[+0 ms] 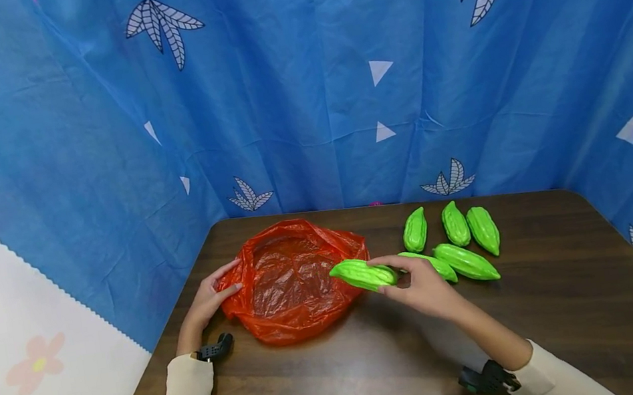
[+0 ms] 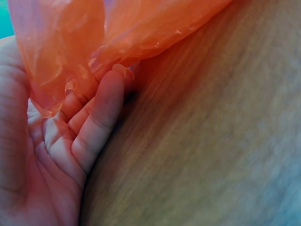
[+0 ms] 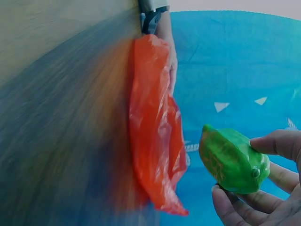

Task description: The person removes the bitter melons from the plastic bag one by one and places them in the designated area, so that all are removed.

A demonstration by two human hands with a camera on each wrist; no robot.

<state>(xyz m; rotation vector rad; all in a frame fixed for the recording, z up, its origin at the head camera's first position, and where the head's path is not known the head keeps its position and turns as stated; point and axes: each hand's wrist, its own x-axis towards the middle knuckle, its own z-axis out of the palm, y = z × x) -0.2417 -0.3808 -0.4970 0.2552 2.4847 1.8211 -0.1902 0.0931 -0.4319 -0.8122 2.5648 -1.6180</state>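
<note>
A red plastic bag (image 1: 301,331) lies spread on the table with its mouth wide, facing up. At its left rim, my left hand (image 1: 206,301) holds the thin plastic between thumb and fingers; the left wrist view shows the fingers (image 2: 101,117) curled beneath the film. My right hand (image 1: 422,284) pinches a bright green bitter melon (image 1: 362,274) by one end, above the bag's right edge. In the right wrist view this bitter melon (image 3: 230,160) is held clear of the bag (image 3: 153,122).
Several more bitter melons (image 1: 467,262) lie right of the bag, some toward the back of the dark wooden table (image 1: 331,391). A blue patterned curtain (image 1: 301,91) hangs behind the table and along its sides. Each wrist wears a black device (image 1: 216,348).
</note>
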